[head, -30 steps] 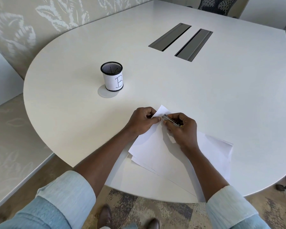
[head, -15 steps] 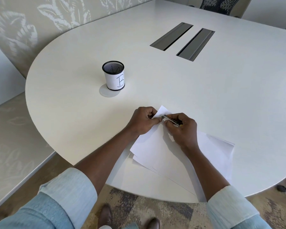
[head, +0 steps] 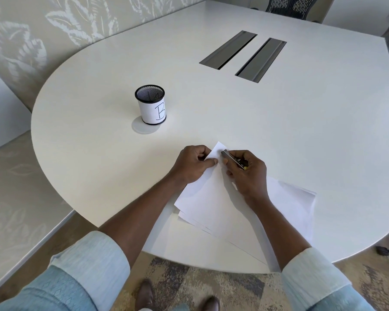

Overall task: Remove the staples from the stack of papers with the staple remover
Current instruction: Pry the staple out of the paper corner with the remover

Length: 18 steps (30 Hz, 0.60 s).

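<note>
A stack of white papers [head: 213, 198] lies near the table's front edge, its far corner pointing away from me. My left hand [head: 192, 163] pinches that corner between thumb and fingers. My right hand [head: 248, 173] grips a slim metal staple remover [head: 230, 157], whose tip rests on the paper just right of my left thumb. The staple itself is too small to make out.
A black mesh pen cup [head: 151, 105] with a white label marked "B" stands to the far left of my hands. Two grey cable slots [head: 243, 55] sit in the white table [head: 301, 135] further back. A mesh chair [head: 294, 5] is behind the table.
My hands and the staple remover stay at the paper's corner with only a slight shift; the camera view has drifted a little.
</note>
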### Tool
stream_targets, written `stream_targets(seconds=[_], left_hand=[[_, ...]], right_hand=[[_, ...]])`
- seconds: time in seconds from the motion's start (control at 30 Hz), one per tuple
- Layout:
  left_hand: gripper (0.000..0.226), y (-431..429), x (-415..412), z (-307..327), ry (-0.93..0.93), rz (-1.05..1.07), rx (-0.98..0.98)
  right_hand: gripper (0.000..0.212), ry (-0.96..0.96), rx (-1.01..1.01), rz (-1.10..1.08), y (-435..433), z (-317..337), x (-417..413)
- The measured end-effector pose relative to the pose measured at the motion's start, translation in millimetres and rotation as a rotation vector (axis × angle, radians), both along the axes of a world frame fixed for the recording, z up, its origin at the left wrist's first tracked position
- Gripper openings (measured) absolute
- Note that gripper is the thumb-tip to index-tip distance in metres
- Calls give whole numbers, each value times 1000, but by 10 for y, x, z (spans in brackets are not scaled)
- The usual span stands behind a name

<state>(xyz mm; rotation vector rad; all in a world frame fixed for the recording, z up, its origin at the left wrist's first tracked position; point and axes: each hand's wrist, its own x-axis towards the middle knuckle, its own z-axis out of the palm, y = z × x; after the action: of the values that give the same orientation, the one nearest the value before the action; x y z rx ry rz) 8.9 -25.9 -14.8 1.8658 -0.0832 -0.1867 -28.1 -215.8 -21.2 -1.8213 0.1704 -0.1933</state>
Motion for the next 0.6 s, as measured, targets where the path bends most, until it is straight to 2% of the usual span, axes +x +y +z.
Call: stream_targets(seconds=[0.2,0.33,0.6], left_hand=[[10,-13,0,45,60,9,-31],[6,-6,2,46,84,6,-61],[10,-44,-1,61,84,33,-87]], right_hand=[[10,-1,53,2,-28,30,-2],[4,55,114,101,-108,68,35],[8,129,190,213,-240,137,140]])
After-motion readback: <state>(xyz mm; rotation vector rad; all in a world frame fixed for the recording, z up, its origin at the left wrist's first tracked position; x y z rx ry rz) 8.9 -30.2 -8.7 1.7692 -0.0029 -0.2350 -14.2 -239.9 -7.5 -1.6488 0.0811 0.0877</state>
